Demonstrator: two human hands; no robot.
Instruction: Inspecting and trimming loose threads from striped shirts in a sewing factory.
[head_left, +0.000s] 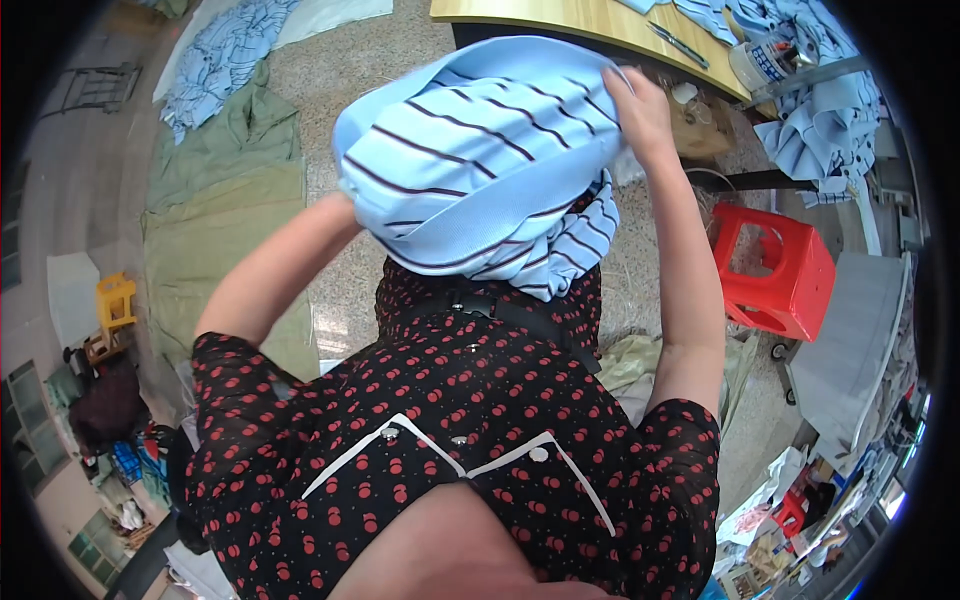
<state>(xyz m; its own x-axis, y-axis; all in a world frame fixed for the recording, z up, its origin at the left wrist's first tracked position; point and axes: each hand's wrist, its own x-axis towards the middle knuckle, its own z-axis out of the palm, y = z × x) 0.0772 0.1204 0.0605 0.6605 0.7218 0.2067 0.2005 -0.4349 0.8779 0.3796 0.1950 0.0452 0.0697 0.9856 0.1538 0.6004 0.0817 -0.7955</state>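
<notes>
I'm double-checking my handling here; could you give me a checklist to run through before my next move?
1. Right hand holding the light-blue striped garment: ok, thumb over its upper right edge.
2. Left hand's grip: cannot tell; fabric hides the hand beyond the left forearm.
3. Garment smooth and flat: not ok; its lower part hangs in folds.
4. Slim dark tool set down: ok, on the wooden tabletop.
5. Red plastic stool apart from the garment: ok, off to the right.

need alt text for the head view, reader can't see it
A person's right hand grips the edge of a light-blue, dark-striped garment; the left hand is hidden by it. To the right are a red plastic stool and a wood-topped table.
</notes>
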